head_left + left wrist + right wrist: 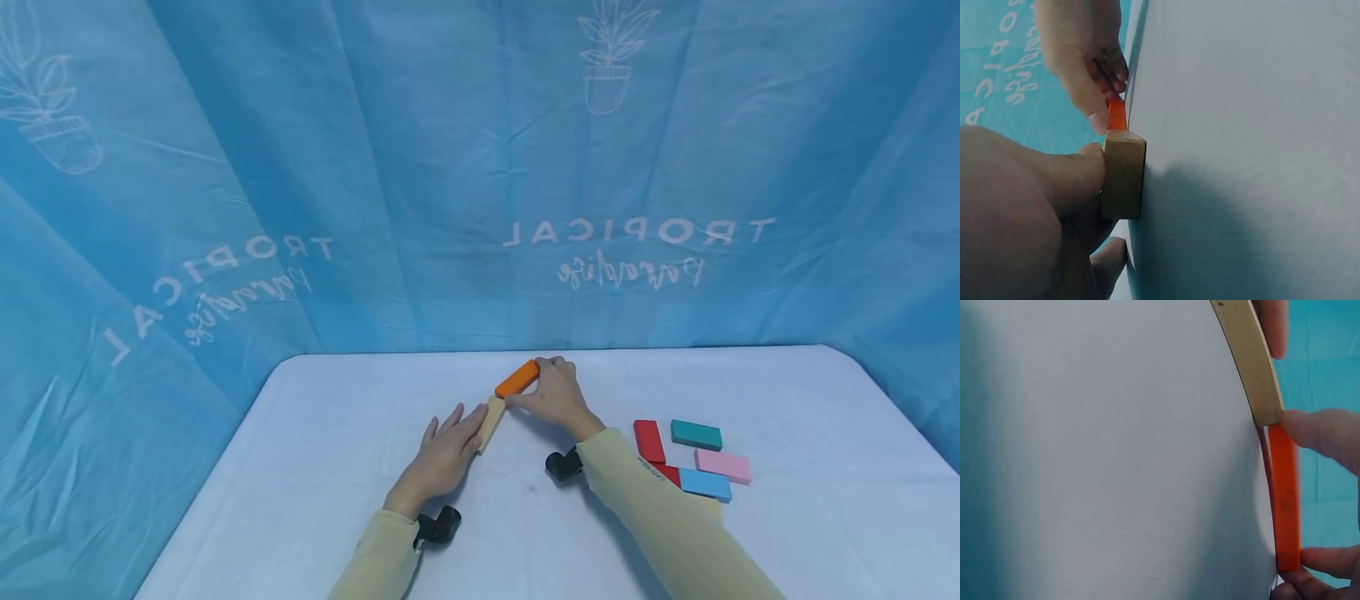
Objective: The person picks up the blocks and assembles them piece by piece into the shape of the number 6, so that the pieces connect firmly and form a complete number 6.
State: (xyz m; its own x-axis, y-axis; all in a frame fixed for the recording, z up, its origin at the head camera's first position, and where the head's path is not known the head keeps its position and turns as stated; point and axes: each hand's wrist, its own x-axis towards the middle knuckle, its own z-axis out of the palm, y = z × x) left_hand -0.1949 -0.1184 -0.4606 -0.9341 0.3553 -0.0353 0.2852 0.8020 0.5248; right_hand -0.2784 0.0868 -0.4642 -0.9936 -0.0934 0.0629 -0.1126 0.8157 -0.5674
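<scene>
A plain wooden block (492,423) lies on the white table at a slant. My left hand (441,458) rests on it with fingers spread and fairly straight; in the left wrist view the thumb touches the block's upper face. Just beyond its far end lies an orange block (517,379), angled further to the right. My right hand (557,396) pinches this orange block lengthwise, thumb at the near end and fingers at the far end. In the right wrist view the ends of the wooden block (1250,362) and orange block (1286,500) meet or nearly meet.
Right of my right forearm lie more blocks: red (649,442), green (696,435), pink (722,466), light blue (705,484) and a yellowish one (707,505), some partly hidden by the sleeve. A blue curtain (450,208) hangs behind the table's far edge.
</scene>
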